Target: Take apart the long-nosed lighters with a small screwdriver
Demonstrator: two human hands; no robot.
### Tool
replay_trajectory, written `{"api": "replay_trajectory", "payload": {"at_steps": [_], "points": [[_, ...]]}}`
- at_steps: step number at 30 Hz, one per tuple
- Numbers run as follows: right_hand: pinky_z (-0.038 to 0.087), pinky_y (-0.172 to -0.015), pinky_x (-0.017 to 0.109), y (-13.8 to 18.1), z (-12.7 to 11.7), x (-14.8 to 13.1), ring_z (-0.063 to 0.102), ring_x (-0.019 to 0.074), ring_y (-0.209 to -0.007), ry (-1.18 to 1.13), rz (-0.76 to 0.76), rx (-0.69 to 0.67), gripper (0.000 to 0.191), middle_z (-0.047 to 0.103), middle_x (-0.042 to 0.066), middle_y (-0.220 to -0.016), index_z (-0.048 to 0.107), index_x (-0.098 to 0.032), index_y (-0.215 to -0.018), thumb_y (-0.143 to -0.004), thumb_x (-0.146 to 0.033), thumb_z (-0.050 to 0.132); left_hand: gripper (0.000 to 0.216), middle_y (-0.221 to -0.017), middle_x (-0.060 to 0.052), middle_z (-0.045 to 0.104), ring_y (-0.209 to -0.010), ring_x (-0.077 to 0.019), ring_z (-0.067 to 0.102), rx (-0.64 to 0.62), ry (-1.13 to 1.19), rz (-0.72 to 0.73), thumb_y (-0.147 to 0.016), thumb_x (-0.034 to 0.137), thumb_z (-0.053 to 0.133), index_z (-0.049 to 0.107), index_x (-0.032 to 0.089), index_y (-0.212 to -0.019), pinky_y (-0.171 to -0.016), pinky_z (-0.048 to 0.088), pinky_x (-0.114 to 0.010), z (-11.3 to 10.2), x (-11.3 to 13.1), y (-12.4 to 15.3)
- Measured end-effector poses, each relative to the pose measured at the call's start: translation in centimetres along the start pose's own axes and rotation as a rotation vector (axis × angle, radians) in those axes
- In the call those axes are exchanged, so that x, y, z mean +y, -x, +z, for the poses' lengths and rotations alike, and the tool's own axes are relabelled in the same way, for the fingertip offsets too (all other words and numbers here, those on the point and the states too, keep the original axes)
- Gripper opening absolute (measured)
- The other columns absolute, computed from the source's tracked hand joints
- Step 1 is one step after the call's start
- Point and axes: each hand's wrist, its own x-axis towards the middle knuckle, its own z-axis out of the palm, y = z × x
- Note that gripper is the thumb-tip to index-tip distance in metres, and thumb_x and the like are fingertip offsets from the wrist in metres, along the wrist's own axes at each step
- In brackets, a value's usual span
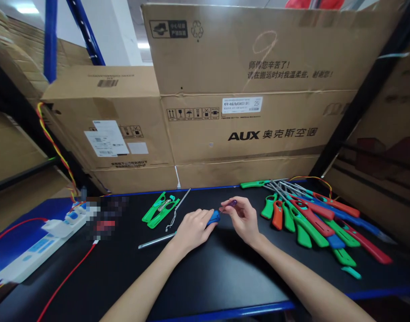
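Observation:
My left hand is closed around a long-nosed lighter with a blue handle. Its metal tube sticks out to the left, just over the dark tabletop. In the fingertips of my right hand is a small screwdriver-like tool with a purple handle. A thin shaft points from it toward the end of the blue handle; whether they touch I cannot tell. To the left lie an opened green lighter casing in two halves and a loose metal tube with a wire.
Several green, red, orange and blue long-nosed lighters are heaped at right, with a small teal piece in front. A white power strip and red cable lie at left. Cardboard panels wall the back.

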Motion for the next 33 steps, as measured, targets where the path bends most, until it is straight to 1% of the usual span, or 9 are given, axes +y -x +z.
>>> {"api": "replay_trajectory", "payload": {"at_steps": [3, 8, 11, 13, 17, 23, 28, 30, 33], "points": [[0.066, -0.076, 0.034, 0.1, 0.2, 0.0, 0.076, 0.0184, -0.082, 0.025, -0.025, 0.01, 0.021, 0.074, 0.007, -0.099, 0.059, -0.022, -0.109, -0.097, -0.036, 0.068, 0.033, -0.111, -0.009, 0.074, -0.097, -0.0223, 0.069, 0.007, 0.0, -0.007, -0.101, 0.038, 0.054, 0.061, 0.018, -0.126, -0.081, 0.056, -0.033, 0.0, 0.0, 0.0], [0.065, -0.075, 0.033, 0.4, 0.3, -0.1, 0.075, 0.0189, -0.084, 0.104, -0.065, -0.001, 0.022, 0.074, 0.007, -0.099, 0.059, -0.022, -0.11, -0.096, -0.037, 0.068, 0.03, -0.108, -0.008, 0.073, -0.095, -0.0219, 0.068, -0.033, 0.006, -0.014, -0.102, 0.037, 0.051, 0.062, 0.018, -0.122, -0.079, 0.055, -0.033, -0.6, 0.1, 0.0], [0.065, -0.075, 0.033, 0.3, 0.2, -0.2, 0.075, 0.0188, -0.084, 0.105, -0.08, 0.007, 0.019, 0.074, 0.007, -0.1, 0.059, -0.022, -0.11, -0.097, -0.034, 0.067, 0.03, -0.106, -0.007, 0.073, -0.096, -0.0223, 0.067, -0.067, 0.002, -0.029, -0.102, 0.038, 0.05, 0.062, 0.018, -0.121, -0.079, 0.054, -0.033, -0.7, 0.4, -0.1], [0.065, -0.075, 0.033, 0.3, 0.1, -0.1, 0.075, 0.0184, -0.082, 0.076, -0.06, 0.014, 0.018, 0.073, 0.007, -0.101, 0.058, -0.022, -0.11, -0.098, -0.033, 0.066, 0.031, -0.106, -0.006, 0.072, -0.097, -0.0232, 0.067, -0.105, 0.008, -0.041, -0.102, 0.039, 0.049, 0.062, 0.018, -0.122, -0.08, 0.053, -0.034, -0.6, 0.6, 0.0], [0.065, -0.072, 0.033, 0.1, -0.1, 0.5, 0.075, 0.0175, -0.076, 0.027, 0.038, -0.017, 0.021, 0.073, 0.006, -0.098, 0.057, -0.021, -0.111, -0.098, -0.035, 0.066, 0.033, -0.108, -0.006, 0.07, -0.101, -0.0233, 0.064, -0.17, 0.055, -0.076, -0.1, 0.041, 0.054, 0.063, 0.02, -0.125, -0.08, 0.052, -0.034, 0.1, 1.0, 0.0], [0.065, -0.068, 0.029, -0.2, -0.3, 1.4, 0.075, 0.0174, -0.074, 0.065, 0.101, -0.076, 0.026, 0.073, 0.006, -0.096, 0.059, -0.021, -0.111, -0.096, -0.039, 0.067, 0.036, -0.099, -0.006, 0.065, -0.092, -0.0207, 0.06, -0.172, 0.121, -0.105, -0.099, 0.044, 0.057, 0.067, 0.024, -0.127, -0.085, 0.049, -0.036, 0.9, 1.0, -0.3], [0.064, -0.065, 0.029, -0.4, -0.4, 1.4, 0.074, 0.0176, -0.071, 0.082, 0.15, -0.087, 0.028, 0.073, 0.006, -0.094, 0.06, -0.02, -0.109, -0.094, -0.043, 0.068, 0.033, -0.096, -0.005, 0.062, -0.091, -0.0197, 0.059, -0.17, 0.204, -0.114, -0.096, 0.041, 0.062, 0.07, 0.023, -0.124, -0.086, 0.05, -0.034, 1.1, 0.9, -0.4], [0.064, -0.066, 0.029, -0.5, -0.4, 1.4, 0.074, 0.0175, -0.072, 0.092, 0.147, -0.093, 0.028, 0.072, 0.007, -0.097, 0.061, -0.02, -0.11, -0.094, -0.043, 0.068, 0.033, -0.095, -0.004, 0.062, -0.09, -0.0193, 0.059, -0.151, 0.218, -0.115, -0.096, 0.04, 0.063, 0.07, 0.023, -0.123, -0.086, 0.05, -0.034, 1.2, 0.9, -0.4], [0.064, -0.068, 0.028, -0.6, -0.4, 1.4, 0.073, 0.0163, -0.074, 0.127, 0.115, -0.103, 0.032, 0.07, 0.006, -0.098, 0.063, -0.021, -0.12, -0.095, -0.04, 0.067, 0.033, -0.093, -0.004, 0.061, -0.089, -0.0193, 0.06, -0.129, 0.205, -0.106, -0.096, 0.041, 0.063, 0.07, 0.023, -0.123, -0.086, 0.051, -0.034, 1.5, 0.8, -0.2]]}}
